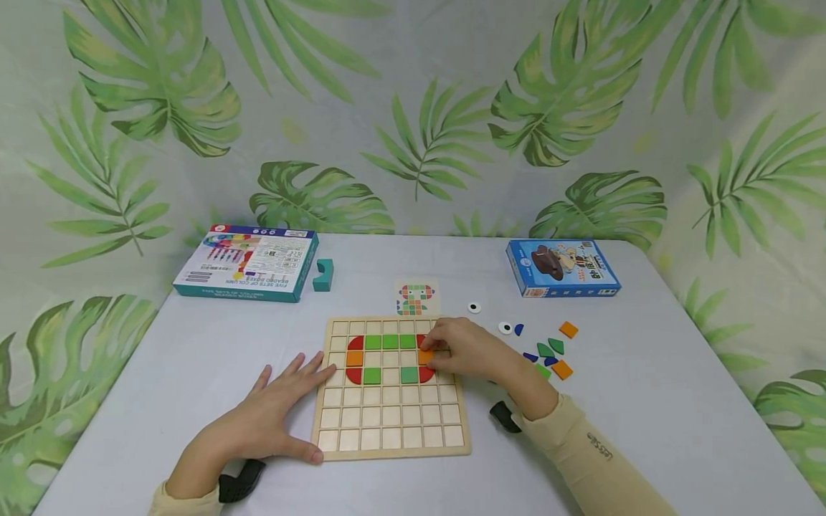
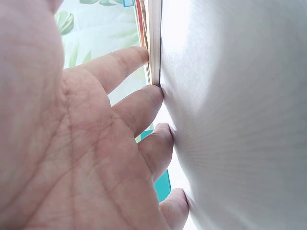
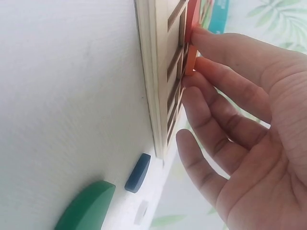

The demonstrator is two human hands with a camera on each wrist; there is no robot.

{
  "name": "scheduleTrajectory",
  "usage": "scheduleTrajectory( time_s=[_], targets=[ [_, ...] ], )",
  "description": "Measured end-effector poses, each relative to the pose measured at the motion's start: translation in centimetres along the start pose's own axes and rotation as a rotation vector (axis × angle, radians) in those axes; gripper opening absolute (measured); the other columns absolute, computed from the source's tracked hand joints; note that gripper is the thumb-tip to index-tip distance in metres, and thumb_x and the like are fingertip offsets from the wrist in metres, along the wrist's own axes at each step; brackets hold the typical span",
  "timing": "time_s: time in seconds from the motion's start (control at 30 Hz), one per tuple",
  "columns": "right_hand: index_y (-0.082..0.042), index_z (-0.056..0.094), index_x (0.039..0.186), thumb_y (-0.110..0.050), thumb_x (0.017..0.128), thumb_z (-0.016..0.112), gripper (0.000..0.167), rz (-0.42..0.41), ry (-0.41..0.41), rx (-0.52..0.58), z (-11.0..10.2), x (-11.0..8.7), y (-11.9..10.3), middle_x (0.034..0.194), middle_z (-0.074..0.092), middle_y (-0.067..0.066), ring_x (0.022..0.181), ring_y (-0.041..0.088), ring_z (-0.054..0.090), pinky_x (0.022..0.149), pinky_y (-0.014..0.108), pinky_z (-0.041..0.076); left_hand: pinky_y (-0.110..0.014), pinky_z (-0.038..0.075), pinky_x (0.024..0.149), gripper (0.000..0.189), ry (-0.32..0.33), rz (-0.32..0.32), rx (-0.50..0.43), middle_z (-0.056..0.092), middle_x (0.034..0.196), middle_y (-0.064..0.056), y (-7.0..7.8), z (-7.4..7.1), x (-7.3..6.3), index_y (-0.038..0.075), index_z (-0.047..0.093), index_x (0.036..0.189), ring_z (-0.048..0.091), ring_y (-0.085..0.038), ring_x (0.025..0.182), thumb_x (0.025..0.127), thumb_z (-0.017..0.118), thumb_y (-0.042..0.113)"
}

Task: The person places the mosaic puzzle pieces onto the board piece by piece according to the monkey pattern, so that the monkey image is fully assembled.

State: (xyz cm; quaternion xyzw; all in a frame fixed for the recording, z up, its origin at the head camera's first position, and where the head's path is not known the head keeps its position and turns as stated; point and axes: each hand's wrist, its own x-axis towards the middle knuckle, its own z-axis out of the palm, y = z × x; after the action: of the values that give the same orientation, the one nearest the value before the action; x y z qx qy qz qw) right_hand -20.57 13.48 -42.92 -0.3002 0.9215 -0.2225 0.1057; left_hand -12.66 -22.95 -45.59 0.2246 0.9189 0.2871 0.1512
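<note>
A wooden grid board [image 1: 392, 454] lies on the white table. Red rounded corner tiles, green squares and an orange square [image 1: 355, 358] sit in its upper cells, forming a ring. My right hand [image 1: 467, 349] is over the ring's right side, thumb and index finger pinching an orange square tile [image 3: 191, 59] at its cell. Just by the thumb is a red tile [image 3: 193, 17]. My left hand [image 1: 267, 416] spreads its fingers along the board's left edge, thumb near the lower left corner. Fingertips [image 2: 152, 93] touch the board's side in the left wrist view.
Behind the board lies a pattern card [image 1: 417, 299]. Loose green, blue and orange pieces [image 1: 563, 370] and white eye discs [image 1: 474, 308] are scattered at right. A flat box [image 1: 248, 265] and a teal block [image 1: 323, 276] stand back left, a blue box [image 1: 561, 269] back right.
</note>
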Motion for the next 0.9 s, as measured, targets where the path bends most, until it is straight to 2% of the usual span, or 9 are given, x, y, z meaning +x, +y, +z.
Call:
scheduleTrajectory(
  time_s=[0.67, 0.77, 0.9],
  targets=[
    [-0.007, 0.082, 0.114, -0.016, 0.095, 0.083, 0.022, -0.01, -0.005, -0.017, -0.14, 0.07, -0.05, 0.11, 0.075, 0.002, 0.099, 0.012, 0.068, 0.091, 0.029, 0.062, -0.084, -0.001, 0.123, 0.123, -0.012, -0.004, 0.006, 0.027, 0.179, -0.01, 0.3, -0.17, 0.04, 0.026, 0.041, 0.167, 0.014, -0.049, 0.166, 0.064, 0.096, 0.063],
    [-0.007, 0.082, 0.114, -0.018, 0.095, 0.083, 0.022, -0.019, 0.002, -0.032, -0.19, 0.16, 0.23, 0.108, 0.075, 0.002, 0.094, 0.011, 0.066, 0.087, 0.027, 0.061, -0.083, -0.001, 0.124, 0.123, -0.014, -0.009, 0.003, 0.027, 0.179, -0.01, 0.3, -0.18, 0.05, 0.026, 0.041, 0.167, 0.013, -0.048, 0.167, 0.064, 0.096, 0.063],
    [-0.009, 0.082, 0.114, -0.021, 0.095, 0.083, 0.023, 0.014, 0.017, -0.027, -0.79, 0.02, 0.91, 0.105, 0.075, 0.0, 0.089, 0.012, 0.063, 0.08, 0.025, 0.057, -0.083, -0.002, 0.124, 0.122, -0.015, -0.017, -0.003, 0.027, 0.179, -0.009, 0.27, -0.18, 0.05, 0.026, 0.041, 0.167, 0.012, -0.047, 0.167, 0.064, 0.097, 0.063]
  ],
)
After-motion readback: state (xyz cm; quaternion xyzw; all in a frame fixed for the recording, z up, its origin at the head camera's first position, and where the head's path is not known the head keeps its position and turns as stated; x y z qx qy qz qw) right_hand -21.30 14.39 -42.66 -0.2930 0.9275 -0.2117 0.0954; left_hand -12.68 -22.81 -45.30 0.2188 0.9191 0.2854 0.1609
